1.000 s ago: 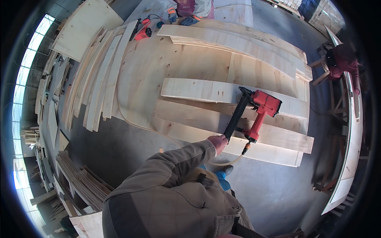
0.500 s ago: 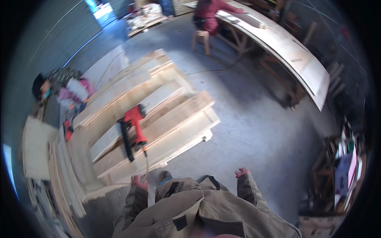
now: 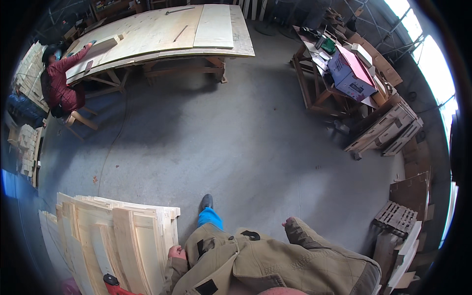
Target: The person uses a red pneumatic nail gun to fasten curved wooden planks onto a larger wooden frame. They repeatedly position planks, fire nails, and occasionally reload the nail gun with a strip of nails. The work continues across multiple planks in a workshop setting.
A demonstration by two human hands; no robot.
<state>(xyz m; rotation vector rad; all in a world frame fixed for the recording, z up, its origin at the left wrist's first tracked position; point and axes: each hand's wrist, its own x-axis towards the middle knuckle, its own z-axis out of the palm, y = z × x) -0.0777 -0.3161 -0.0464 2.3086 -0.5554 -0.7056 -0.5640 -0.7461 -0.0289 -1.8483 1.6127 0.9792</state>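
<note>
My left hand (image 3: 177,252) hangs low beside the right edge of the stacked wooden panels (image 3: 129,241), its fingers curled in with nothing visible in them. On that stack at the lower left lies a red nail gun (image 3: 118,287), with only its black-capped end and part of the body in view. My right hand (image 3: 289,221) is out to my right over the floor, mostly covered by the sleeve. Its visible fingers are curled and I see nothing in them. One shoe (image 3: 207,201) is forward on the floor.
A long plywood-topped table (image 3: 147,37) stands far left, where a person (image 3: 64,83) on a wooden stool (image 3: 81,120) reaches over a board. Far right is a wooden bench (image 3: 319,98) bearing a pink-and-white box (image 3: 350,76). Leaning panels (image 3: 383,128) and a crate (image 3: 396,216) line the right.
My view has swung to the right. The panel stack and nail gun have shifted to the lower left of the picture, and the cluttered bench on the right is now in fuller view.
</note>
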